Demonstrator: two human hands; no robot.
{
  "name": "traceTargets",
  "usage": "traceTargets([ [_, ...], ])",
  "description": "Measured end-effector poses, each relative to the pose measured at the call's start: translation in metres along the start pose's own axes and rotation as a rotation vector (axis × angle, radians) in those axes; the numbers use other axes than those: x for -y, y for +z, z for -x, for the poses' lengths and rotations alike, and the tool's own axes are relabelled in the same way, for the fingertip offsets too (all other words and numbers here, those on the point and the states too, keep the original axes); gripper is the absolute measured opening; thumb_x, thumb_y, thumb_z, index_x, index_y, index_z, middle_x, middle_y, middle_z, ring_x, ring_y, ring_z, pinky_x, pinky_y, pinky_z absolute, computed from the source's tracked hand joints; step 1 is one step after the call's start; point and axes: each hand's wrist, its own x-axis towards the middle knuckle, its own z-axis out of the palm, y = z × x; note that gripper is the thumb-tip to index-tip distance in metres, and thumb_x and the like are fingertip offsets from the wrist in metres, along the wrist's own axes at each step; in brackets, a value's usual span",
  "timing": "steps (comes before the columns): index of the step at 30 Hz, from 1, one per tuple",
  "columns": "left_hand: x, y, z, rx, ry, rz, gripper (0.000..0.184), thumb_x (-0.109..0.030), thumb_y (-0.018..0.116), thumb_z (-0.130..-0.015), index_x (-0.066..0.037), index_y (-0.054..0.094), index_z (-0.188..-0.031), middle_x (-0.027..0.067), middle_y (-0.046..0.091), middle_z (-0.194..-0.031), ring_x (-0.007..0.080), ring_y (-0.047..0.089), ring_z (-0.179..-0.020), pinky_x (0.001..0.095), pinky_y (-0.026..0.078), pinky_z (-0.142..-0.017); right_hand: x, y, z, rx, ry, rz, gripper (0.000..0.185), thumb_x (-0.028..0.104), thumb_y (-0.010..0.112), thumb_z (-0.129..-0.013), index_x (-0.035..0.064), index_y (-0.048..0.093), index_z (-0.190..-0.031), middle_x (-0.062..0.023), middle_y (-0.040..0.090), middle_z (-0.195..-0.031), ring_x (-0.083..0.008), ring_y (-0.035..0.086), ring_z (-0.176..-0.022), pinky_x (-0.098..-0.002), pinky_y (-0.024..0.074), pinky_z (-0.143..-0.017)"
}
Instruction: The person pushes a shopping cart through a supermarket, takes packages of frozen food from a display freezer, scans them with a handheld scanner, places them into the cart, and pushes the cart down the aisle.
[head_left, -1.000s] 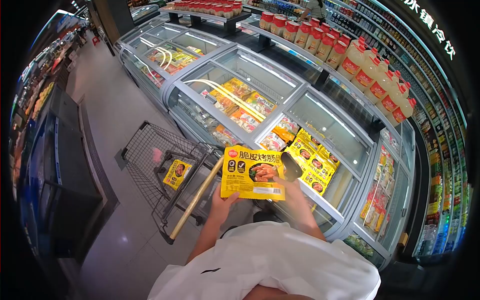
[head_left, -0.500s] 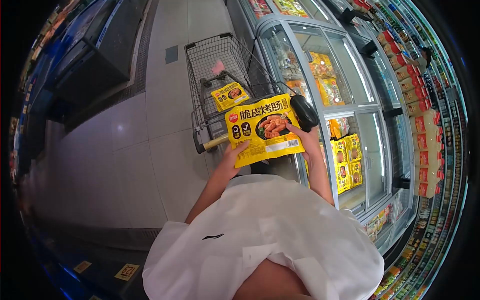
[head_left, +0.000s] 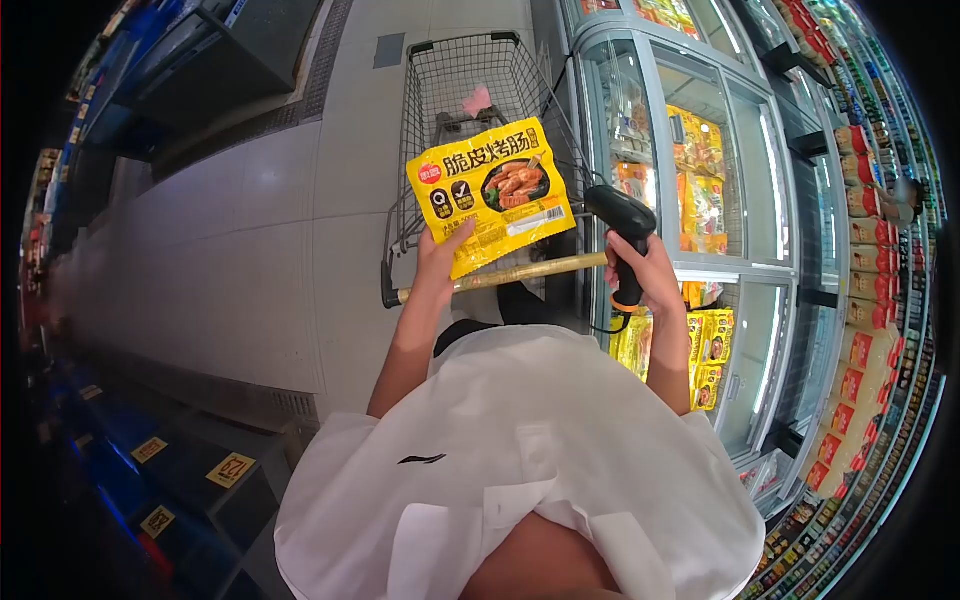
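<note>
A yellow sausage package with dark lettering and a picture of sausages faces me, tilted slightly. My left hand grips it at the lower left corner, thumb on the front. Closed round the handle of a black barcode scanner is my right hand, to the right of the package. The scanner's head points up and left, and a cable runs from its base. Below the package runs the shopping cart's yellowish push bar. The package covers part of the wire cart.
A pink item lies in the cart. Glass-topped freezers holding yellow packages line the right side, with stocked shelves beyond. Grey floor tiles lie left; dark bins with price tags stand at lower left.
My right hand has let go of the package and taken hold of the scanner. The package has shifted up and left in view, and the smaller-looking yellow packet in the cart is now hidden.
</note>
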Motion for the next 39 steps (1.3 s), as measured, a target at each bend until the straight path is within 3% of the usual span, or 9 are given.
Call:
traceTargets([
  [12, -0.010, 0.058, -0.095, -0.173, 0.054, -0.057, 0.031, -0.004, 0.064, -0.094, -0.001, 0.054, -0.123, 0.0115, 0.065, -0.119, 0.0217, 0.067, -0.105, 0.0344, 0.057, -0.087, 0.040, -0.038, -0.127, 0.206, 0.159, 0.192, 0.029, 0.027, 0.072, -0.090, 0.0012, 0.060, -0.087, -0.0026, 0.057, -0.061, -0.0139, 0.060, -0.049, -0.0270, 0.0467, -0.044],
  [24, 0.012, 0.037, -0.141, -0.265, -0.010, -0.065, 0.033, -0.004, 0.065, -0.092, 0.000, 0.054, -0.123, 0.0128, 0.065, -0.119, 0.0227, 0.067, -0.104, 0.0355, 0.057, -0.087, 0.075, -0.062, -0.192, 0.205, 0.121, 0.363, 0.041, 0.039, 0.074, -0.088, 0.0019, 0.060, -0.078, -0.0037, 0.060, -0.062, -0.0135, 0.063, -0.050, -0.0250, 0.0503, -0.046],
  [28, 0.017, 0.036, -0.160, -0.289, 0.000, -0.106, 0.034, -0.003, 0.066, -0.090, 0.002, 0.055, -0.122, 0.0143, 0.066, -0.116, 0.0248, 0.069, -0.102, 0.0371, 0.057, -0.087, 0.187, -0.116, -0.167, 0.343, -0.201, -0.298, 0.033, 0.031, 0.056, -0.100, -0.0017, 0.059, -0.101, -0.0033, 0.054, -0.064, -0.0074, 0.048, -0.043, -0.0209, 0.0378, -0.036],
  [29, 0.016, 0.026, -0.170, -0.292, -0.013, -0.150, 0.034, -0.004, 0.066, -0.090, 0.003, 0.055, -0.121, 0.0149, 0.067, -0.116, 0.0257, 0.069, -0.101, 0.0375, 0.058, -0.086, 0.209, -0.147, -0.180, 0.565, -0.279, -0.427, 0.029, 0.026, 0.053, -0.101, -0.0025, 0.059, -0.104, -0.0067, 0.061, -0.072, -0.0087, 0.058, -0.054, -0.0209, 0.0475, -0.046],
  [30, 0.016, 0.020, -0.175, -0.294, -0.041, -0.164, 0.033, -0.005, 0.066, -0.090, 0.003, 0.056, -0.121, 0.0151, 0.067, -0.116, 0.0258, 0.069, -0.101, 0.0372, 0.058, -0.086, 0.226, -0.177, -0.193, 0.635, -0.394, -0.520, 0.037, 0.021, 0.045, -0.104, -0.0107, 0.040, -0.123, -0.0072, 0.041, -0.076, -0.0102, 0.040, -0.046, -0.0173, 0.0283, -0.031],
  [31, 0.016, 0.012, -0.182, -0.298, -0.071, -0.181, 0.033, -0.005, 0.066, -0.090, 0.004, 0.056, -0.120, 0.0153, 0.067, -0.116, 0.0259, 0.069, -0.101, 0.0369, 0.058, -0.086, 0.228, -0.176, -0.206, 0.636, -0.376, -0.518, 0.037, 0.021, 0.045, -0.104, -0.0107, 0.040, -0.123, -0.0072, 0.041, -0.076, -0.0102, 0.040, -0.046, -0.0173, 0.0283, -0.031],
  [33, 0.027, -0.011, -0.208, -0.317, -0.116, -0.174, 0.033, -0.006, 0.066, -0.090, 0.003, 0.056, -0.120, 0.0157, 0.067, -0.115, 0.0260, 0.070, -0.100, 0.0372, 0.058, -0.084, 0.231, -0.165, -0.236, 0.529, -0.399, -0.540, 0.025, 0.010, 0.050, -0.098, -0.0088, 0.048, -0.113, -0.0066, 0.048, -0.078, -0.0123, 0.052, -0.061, -0.0191, 0.0441, -0.050],
  [35, 0.040, -0.037, -0.239, -0.324, -0.164, -0.159, 0.033, -0.006, 0.066, -0.090, 0.003, 0.056, -0.120, 0.0161, 0.068, -0.114, 0.0261, 0.070, -0.099, 0.0375, 0.059, -0.082, 0.158, -0.111, -0.296, 0.171, -0.419, -0.128, 0.021, 0.013, 0.058, -0.093, -0.0061, 0.058, -0.102, -0.0082, 0.061, -0.083, -0.0123, 0.060, -0.073, -0.0228, 0.0492, -0.063],
  [39, 0.067, -0.095, -0.288, -0.373, -0.419, -0.281, 0.037, -0.011, 0.066, -0.091, 0.002, 0.055, -0.124, 0.0157, 0.068, -0.115, 0.0259, 0.071, -0.095, 0.0393, 0.062, -0.076, 0.008, -0.012, -0.384, 0.259, 0.233, -0.158, 0.019, 0.010, 0.066, -0.086, -0.0033, 0.062, -0.100, -0.0127, 0.068, -0.103, -0.0171, 0.068, -0.085, -0.0282, 0.0580, -0.081],
])
